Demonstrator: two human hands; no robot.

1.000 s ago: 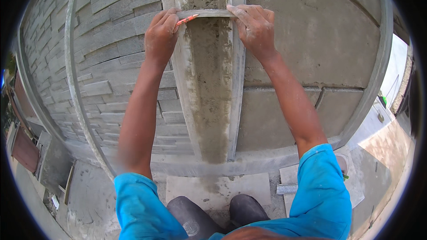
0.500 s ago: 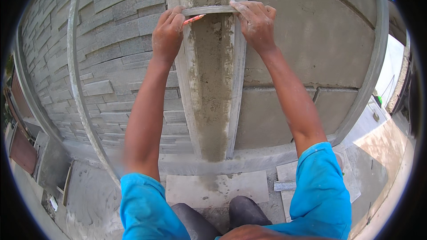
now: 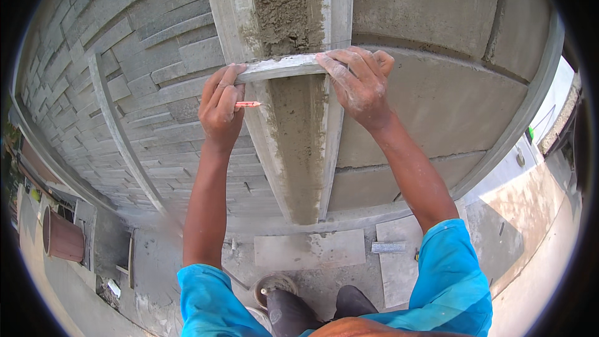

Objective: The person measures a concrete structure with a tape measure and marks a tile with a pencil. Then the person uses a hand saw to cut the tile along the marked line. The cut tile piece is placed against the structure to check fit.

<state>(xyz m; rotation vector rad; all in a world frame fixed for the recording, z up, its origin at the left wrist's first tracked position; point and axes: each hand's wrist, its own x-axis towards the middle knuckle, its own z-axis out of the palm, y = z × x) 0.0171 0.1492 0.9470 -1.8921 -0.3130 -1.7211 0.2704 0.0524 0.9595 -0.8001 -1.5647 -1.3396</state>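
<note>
A short, straight pale grey strip (image 3: 279,66) lies across a vertical channel of rough wet mortar (image 3: 293,134) between two whitish borders. My left hand (image 3: 221,106) is closed, gripping the strip's left end with a red pencil (image 3: 248,104) held in it below the strip, tip pointing right. My right hand (image 3: 357,82) pinches the strip's right end with dusty, curled fingers. Left of the channel is stacked grey stone-look cladding (image 3: 156,56); right of it are smooth grey panels with grooves (image 3: 424,106).
A long strip (image 3: 118,125) curves down the left wall in the fisheye view. A brown container (image 3: 62,240) is at lower left. Boards (image 3: 309,256) and a metal bar (image 3: 388,247) lie on the floor; a round bucket (image 3: 277,284) is beside my legs.
My hands and the strip have come lower in the picture. The pencil lies more level. The view has shifted, showing more mortar above the strip and the bucket by my legs.
</note>
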